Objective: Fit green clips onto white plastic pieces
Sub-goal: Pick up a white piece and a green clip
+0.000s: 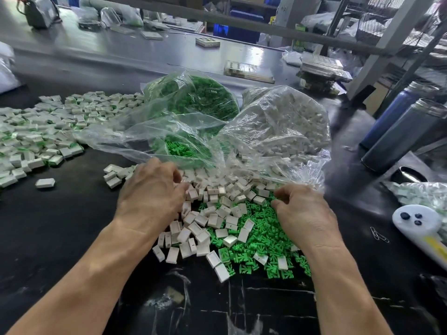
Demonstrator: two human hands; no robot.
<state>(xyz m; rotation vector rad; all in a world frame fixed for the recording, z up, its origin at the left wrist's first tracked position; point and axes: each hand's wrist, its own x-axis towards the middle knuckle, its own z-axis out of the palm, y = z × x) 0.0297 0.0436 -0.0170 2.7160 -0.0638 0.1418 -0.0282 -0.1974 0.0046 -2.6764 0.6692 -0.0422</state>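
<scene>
A heap of loose white plastic pieces (212, 221) lies on the black table, mixed on its right with a spread of green clips (263, 235). My left hand (150, 192) sits on the heap's left edge, its fingers and thumb curled around a white piece (192, 194). Over the green clips, my right hand (304, 213) has its fingers curled down onto them; whether they hold one is hidden. Behind the heap are an open clear bag of green clips (193, 102) and a clear bag of white pieces (283, 122).
A wide pile of white pieces with green clips fitted (41, 131) covers the table's left. Two dark bottles (401, 131) stand at the right, with a white device (420, 226) and a paper clip (378, 234) nearer me. A grey conveyor (121, 56) runs behind.
</scene>
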